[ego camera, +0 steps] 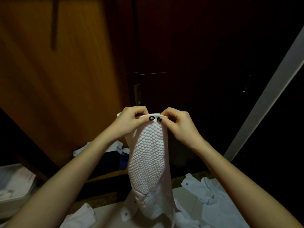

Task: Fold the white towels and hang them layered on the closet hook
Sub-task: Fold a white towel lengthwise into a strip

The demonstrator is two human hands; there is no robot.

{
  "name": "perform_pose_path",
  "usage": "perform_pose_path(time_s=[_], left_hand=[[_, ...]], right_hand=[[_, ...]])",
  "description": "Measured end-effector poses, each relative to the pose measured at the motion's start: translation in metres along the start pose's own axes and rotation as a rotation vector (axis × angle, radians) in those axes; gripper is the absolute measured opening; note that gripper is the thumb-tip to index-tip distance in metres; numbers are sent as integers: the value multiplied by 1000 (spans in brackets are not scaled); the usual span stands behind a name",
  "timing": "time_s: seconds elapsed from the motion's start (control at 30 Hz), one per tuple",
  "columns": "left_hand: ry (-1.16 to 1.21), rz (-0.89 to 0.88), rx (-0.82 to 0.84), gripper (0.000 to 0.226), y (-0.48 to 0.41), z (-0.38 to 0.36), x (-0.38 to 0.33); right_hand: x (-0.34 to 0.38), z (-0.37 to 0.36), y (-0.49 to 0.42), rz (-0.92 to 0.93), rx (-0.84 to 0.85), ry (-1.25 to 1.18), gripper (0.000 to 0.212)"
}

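Two hands hold up a white towel (pixel 148 155) before a dark closet.
Left hand (pixel 131 122) and right hand (pixel 178 125) each pinch its top edge.

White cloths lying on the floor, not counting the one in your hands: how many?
3 that I can separate: one at lower left, one at right, one behind the left forearm. The held towel may hide more.

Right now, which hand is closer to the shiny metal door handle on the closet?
Left. The left hand pinches the towel's top edge almost directly below the metal handle; the right hand grips the same edge farther to the right.
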State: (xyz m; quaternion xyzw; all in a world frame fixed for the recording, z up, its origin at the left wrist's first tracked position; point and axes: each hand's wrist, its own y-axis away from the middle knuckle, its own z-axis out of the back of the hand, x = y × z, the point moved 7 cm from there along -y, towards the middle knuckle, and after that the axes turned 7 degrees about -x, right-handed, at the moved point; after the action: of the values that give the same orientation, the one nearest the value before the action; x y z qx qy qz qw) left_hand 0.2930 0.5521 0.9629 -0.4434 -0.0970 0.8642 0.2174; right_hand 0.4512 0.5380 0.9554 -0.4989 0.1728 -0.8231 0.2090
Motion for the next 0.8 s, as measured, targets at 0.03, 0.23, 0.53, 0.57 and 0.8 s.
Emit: perform_pose_path(time_s=[0.03,0.23,0.53,0.57,0.8], left_hand=[[7,1,59,9,-1,1,1],[-242,36,238,16,-4,24,26],[-255,194,254,8,0,19,47],[-212,227,282,7,3,16,49],[85,281,247,12,-1,14,38]], right_hand=[[3,-1,-2,18,18,10,6],[8,3,-15,45,21,56,10],[28,3,-18,234,90,314,9],[29,4,-17,251,89,319,8],[31,17,-15,285,85,337,9]])
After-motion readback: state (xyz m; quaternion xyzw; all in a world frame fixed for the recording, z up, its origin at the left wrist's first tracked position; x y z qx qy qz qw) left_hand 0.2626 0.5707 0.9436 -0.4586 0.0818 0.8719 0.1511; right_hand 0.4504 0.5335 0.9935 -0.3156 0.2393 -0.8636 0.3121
